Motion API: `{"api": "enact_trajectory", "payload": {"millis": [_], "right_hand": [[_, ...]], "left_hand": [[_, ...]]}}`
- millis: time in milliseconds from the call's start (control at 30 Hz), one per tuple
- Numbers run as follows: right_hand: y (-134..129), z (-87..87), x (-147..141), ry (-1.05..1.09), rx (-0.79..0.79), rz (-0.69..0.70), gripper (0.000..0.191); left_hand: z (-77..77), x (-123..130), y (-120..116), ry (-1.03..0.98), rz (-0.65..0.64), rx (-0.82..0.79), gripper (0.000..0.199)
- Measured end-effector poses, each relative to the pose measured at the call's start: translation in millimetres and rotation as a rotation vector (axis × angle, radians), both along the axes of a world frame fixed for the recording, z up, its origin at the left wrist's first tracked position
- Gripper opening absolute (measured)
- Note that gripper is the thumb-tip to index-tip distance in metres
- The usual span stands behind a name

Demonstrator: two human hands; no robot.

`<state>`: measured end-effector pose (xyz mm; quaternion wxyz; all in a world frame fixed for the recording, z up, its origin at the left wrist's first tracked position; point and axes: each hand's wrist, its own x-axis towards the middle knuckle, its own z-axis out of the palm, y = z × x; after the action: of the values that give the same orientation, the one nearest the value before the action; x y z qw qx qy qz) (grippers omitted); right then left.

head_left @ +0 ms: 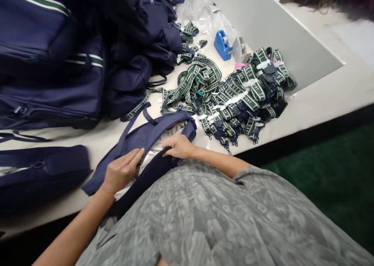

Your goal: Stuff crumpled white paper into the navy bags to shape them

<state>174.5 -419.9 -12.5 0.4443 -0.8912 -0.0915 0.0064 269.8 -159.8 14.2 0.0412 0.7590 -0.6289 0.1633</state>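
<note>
A navy bag lies at the table's front edge against my body, its long opening apart and white stuffing showing inside. My left hand is closed on the bag's edge at the left part of the opening, fingertips at the far side. Farther right, my right hand pinches the near edge of the same opening, close to the bag's right end. A thin navy strap stands up from the bag's far side.
Navy bags are piled at the left, and another bag lies at the front left. Bundled green lettered straps and a loose strap coil lie right of centre. Behind them are a blue tape dispenser, a grey one and clear plastic.
</note>
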Motion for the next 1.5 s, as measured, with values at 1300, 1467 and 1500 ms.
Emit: {"api": "enact_trajectory", "payload": {"millis": [1300,1467,1500], "right_hand": [[-129.0,-62.7,42.8,0.161,0.029,-0.391,0.017],[-120.6,-63.9,40.2,0.276,0.039,-0.557,0.02],[-119.0,-63.3,39.2,0.28,0.059,-0.58,0.02]], "left_hand": [[56.4,13.2,-10.6,0.399,0.797,-0.239,0.03],[54.0,-1.5,-41.6,0.413,0.498,-0.295,0.023],[49.8,-1.7,-54.0,0.434,0.435,-0.296,0.023]]}}
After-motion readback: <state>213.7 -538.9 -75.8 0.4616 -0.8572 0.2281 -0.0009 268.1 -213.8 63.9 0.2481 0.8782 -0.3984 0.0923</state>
